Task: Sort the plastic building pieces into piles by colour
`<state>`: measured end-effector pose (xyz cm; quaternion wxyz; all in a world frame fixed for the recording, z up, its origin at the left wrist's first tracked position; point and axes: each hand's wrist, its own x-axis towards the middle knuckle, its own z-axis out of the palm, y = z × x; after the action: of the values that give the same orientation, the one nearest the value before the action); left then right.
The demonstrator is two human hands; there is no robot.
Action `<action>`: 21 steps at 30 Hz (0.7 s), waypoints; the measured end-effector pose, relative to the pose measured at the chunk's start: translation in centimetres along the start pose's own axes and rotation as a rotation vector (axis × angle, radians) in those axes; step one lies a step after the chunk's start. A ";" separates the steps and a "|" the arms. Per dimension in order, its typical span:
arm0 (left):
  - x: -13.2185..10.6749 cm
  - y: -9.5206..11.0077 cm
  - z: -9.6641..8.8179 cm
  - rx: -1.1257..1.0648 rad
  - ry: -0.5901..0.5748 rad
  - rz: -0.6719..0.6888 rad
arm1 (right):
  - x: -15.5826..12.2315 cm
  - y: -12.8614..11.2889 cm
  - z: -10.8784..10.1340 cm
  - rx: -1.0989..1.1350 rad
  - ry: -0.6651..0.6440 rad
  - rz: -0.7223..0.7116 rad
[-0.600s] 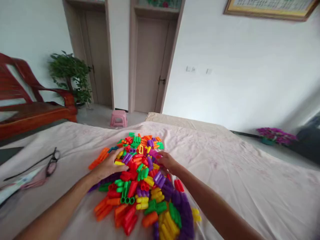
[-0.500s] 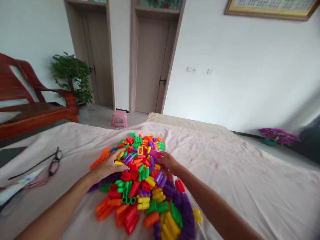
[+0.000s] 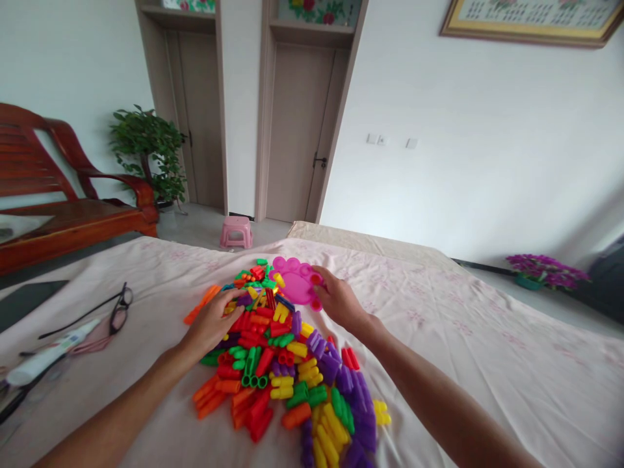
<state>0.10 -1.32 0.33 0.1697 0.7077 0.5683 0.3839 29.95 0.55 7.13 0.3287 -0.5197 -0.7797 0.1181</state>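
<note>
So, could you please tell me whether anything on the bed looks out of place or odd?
Mostly the glasses lying loose on the sheet left of the block pile, beside a white tube. The right hand lifts a pink paw-shaped plate, the only piece unlike the tube blocks.

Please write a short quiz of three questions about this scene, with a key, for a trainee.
1. True or false: the right hand holds a pink plate.
2. The left hand rests on: A) the glasses B) the block pile C) the stool
3. Fill in: the pile lies on a pale pink ____.

Key:
1. True; it grips the plate's right edge above the pile.
2. B
3. sheet
</note>
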 end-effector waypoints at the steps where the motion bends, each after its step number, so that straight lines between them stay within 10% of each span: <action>1: -0.6 0.6 0.0 0.048 0.044 0.047 | -0.3 0.1 -0.6 -0.014 0.024 0.013; 4: -3.4 3.2 0.6 0.193 0.150 0.286 | -1.9 1.6 -2.2 0.100 0.068 0.176; 12: -12.5 11.0 5.6 0.363 -0.248 1.065 | -14.6 8.2 -6.1 0.470 0.158 0.581; 21: -12.1 13.2 8.8 0.413 -0.360 1.032 | -23.9 7.1 -5.9 0.431 0.128 0.773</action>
<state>14.75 -14.84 -0.68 -0.0867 0.9654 0.1755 0.1720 44.75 -18.56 -1.51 0.4089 -0.6986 -0.4640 0.3598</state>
